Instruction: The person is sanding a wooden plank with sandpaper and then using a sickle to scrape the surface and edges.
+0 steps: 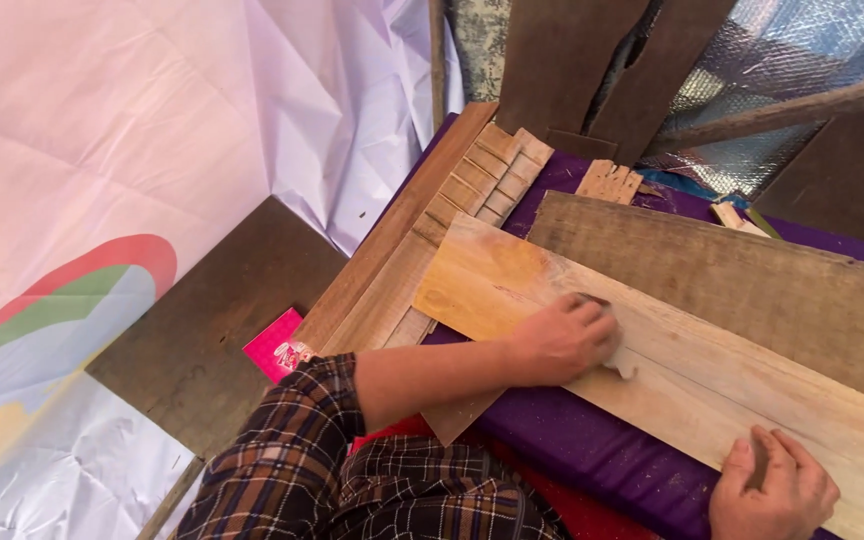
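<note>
A long light wooden plank [712, 380] lies slantwise over a purple cloth-covered surface [592, 450]. My left hand [562, 342], on an arm in a plaid sleeve, presses down on the plank's middle. It is closed over a small dark piece [592, 299], perhaps sandpaper, that shows only at the fingertips. Pale dust lies on the plank beside this hand. My right hand [774, 490] rests on the plank's near edge at the lower right, fingers apart, holding nothing.
A darker grey plank [732, 270] lies behind the light one. Narrow wood strips and slats [472, 190] lie to the left. A dark board [222, 330] and a pink packet [277, 345] sit by white sheeting [102, 130]. Dark boards [562, 60] lean at the back.
</note>
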